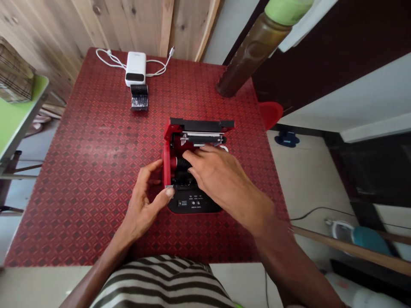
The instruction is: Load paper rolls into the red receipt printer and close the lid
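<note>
A small red and black machine, printer-like, stands in the middle of the table with its lid raised at the back. My left hand steadies its left side, thumb on the front left corner and fingers along the red wall. Inside the open bay lies a black roll. My right hand reaches over the bay from the right, its bent fingers down at the roll. The fingertips are partly hidden, and the back of this hand covers the bay's right side. Small buttons and print mark the black front panel.
Behind on the red patterned table lie a white power bank with a white cable and a strip of black film. A brown bottle with a green cap stands at the back right. A red stool is beyond the right edge.
</note>
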`<state>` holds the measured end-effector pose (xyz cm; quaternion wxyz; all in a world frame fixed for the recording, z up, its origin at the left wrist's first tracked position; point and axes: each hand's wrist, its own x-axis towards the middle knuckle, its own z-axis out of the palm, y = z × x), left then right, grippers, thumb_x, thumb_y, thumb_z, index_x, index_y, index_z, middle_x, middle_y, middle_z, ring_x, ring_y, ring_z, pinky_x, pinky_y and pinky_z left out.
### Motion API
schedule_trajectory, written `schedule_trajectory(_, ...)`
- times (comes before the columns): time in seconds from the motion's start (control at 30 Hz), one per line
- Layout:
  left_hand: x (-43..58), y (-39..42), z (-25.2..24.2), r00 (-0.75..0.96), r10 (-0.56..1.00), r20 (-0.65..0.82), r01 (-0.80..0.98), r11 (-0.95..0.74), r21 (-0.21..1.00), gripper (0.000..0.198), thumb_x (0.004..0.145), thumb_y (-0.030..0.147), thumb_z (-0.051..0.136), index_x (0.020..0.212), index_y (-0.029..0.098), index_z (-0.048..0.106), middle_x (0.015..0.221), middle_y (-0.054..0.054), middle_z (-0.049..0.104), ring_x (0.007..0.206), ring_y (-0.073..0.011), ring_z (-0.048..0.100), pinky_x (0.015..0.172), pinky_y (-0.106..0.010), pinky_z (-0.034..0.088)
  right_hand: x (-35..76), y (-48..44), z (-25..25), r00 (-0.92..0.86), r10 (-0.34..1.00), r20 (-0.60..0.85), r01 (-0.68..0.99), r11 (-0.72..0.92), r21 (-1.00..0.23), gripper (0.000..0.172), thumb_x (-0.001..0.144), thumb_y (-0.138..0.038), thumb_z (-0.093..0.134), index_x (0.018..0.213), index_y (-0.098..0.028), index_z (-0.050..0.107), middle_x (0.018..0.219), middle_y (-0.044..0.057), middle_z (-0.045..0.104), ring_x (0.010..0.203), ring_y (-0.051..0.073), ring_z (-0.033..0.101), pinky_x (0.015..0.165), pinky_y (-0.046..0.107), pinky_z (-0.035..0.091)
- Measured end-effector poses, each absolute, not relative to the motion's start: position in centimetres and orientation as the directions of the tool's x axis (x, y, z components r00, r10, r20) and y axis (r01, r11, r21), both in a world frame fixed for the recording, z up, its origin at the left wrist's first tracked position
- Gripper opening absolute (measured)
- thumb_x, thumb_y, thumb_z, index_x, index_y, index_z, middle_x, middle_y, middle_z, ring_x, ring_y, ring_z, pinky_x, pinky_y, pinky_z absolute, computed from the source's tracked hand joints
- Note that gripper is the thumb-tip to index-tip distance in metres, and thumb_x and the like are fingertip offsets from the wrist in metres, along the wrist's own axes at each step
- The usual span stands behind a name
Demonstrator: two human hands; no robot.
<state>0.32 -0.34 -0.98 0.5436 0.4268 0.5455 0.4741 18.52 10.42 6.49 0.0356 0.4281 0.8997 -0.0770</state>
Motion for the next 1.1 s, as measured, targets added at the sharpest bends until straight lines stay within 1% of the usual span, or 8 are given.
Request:
schedule_trajectory(0.2,0.4,-0.4,-1.0,-0.044,0.979,-0.198,-0.056,0.195,0.979,0.070,0.103,0.061,0.078,0.162,0.029,0.056,0.161,-0.015,0.066,0.151,-0.0400,0.063,0.119,-0.061,0.056,17.0,11.6,6.3,-0.556,0.789,-0.262,0.823,0.566,-0.043,0.030,0.103,-0.002,0.061,0.117,-0.019,0.081,0.107,0.015,0.087,0.093,0.030,0.081,0.072,0.039,0.051)
schedule_trajectory(0.4,0.4,-0.4,-1.0,-0.055,0.981,-0.187,-0.045,0.184,0.982,0.070,0.102,0.060,0.078,0.161,0.029,0.057,0.162,-0.015,0.066,0.149,-0.0409,0.063,0.120,-0.063,0.054,17.1,11.5,5.5,-0.585,0.795,-0.161,0.810,0.585,-0.049,0.026,0.109,-0.010,0.060,0.108,-0.020,0.084,0.111,0.014,0.088,0.105,0.030,0.079,0.081,0.041,0.054)
schedule_trajectory(0.53,0.3,-0.3,-1.0,-0.049,0.982,-0.182,-0.032,0.180,0.983,0.071,0.103,0.060,0.078,0.162,0.028,0.056,0.164,-0.016,0.065,0.152,-0.0416,0.061,0.122,-0.064,0.052,16.9,11.5,5.7,-0.563,0.802,-0.201,0.823,0.567,-0.043,0.029,0.109,-0.007,0.058,0.110,-0.019,0.084,0.110,0.015,0.087,0.105,0.031,0.080,0.082,0.041,0.055)
schedule_trajectory(0.63,0.3,-0.3,-0.9,-0.052,0.983,-0.176,-0.026,0.175,0.984,0.070,0.104,0.060,0.077,0.162,0.027,0.057,0.161,-0.016,0.066,0.150,-0.0405,0.063,0.122,-0.063,0.052,16.9,11.5,5.8,-0.570,0.794,-0.212,0.818,0.573,-0.055,0.028,0.109,-0.007,0.057,0.113,-0.017,0.083,0.113,0.017,0.087,0.111,0.033,0.079,0.089,0.044,0.057)
schedule_trajectory(0.73,0.4,-0.3,-0.9,-0.057,0.984,-0.171,-0.033,0.169,0.985,0.069,0.104,0.059,0.077,0.161,0.027,0.057,0.160,-0.015,0.066,0.149,-0.0394,0.063,0.123,-0.062,0.052,17.7,10.9,5.8,-0.603,0.788,-0.127,0.798,0.592,-0.112,0.029,0.107,-0.004,0.057,0.118,-0.016,0.081,0.120,0.017,0.086,0.114,0.034,0.077,0.097,0.046,0.058)
schedule_trajectory(0.8,0.4,-0.4,-1.0,-0.054,0.983,-0.177,-0.042,0.175,0.984,0.070,0.103,0.059,0.078,0.161,0.027,0.057,0.160,-0.015,0.066,0.150,-0.0395,0.062,0.122,-0.061,0.052,18.7,10.3,5.9,-0.608,0.792,-0.057,0.786,0.589,-0.188,0.032,0.106,-0.001,0.056,0.119,-0.018,0.079,0.123,0.015,0.085,0.114,0.032,0.077,0.100,0.046,0.059)
schedule_trajectory(0.97,0.4,-0.5,-0.9,-0.060,0.980,-0.192,-0.045,0.190,0.981,0.068,0.102,0.058,0.078,0.161,0.030,0.059,0.160,-0.013,0.066,0.147,-0.0392,0.064,0.117,-0.058,0.057,21.6,9.6,6.7,-0.699,0.715,0.005,0.639,0.628,-0.444,0.033,0.104,0.000,0.059,0.103,-0.024,0.081,0.117,0.006,0.086,0.108,0.026,0.079,0.100,0.043,0.064)
schedule_trajectory(1.1,0.4,-0.5,-0.9,-0.063,0.980,-0.189,-0.029,0.187,0.982,0.068,0.103,0.059,0.077,0.161,0.029,0.058,0.160,-0.014,0.067,0.146,-0.0396,0.065,0.119,-0.060,0.055,22.2,10.3,7.0,-0.763,0.646,0.011,0.552,0.660,-0.509,0.033,0.099,0.002,0.064,0.100,-0.024,0.083,0.114,0.005,0.087,0.112,0.027,0.079,0.102,0.044,0.065)
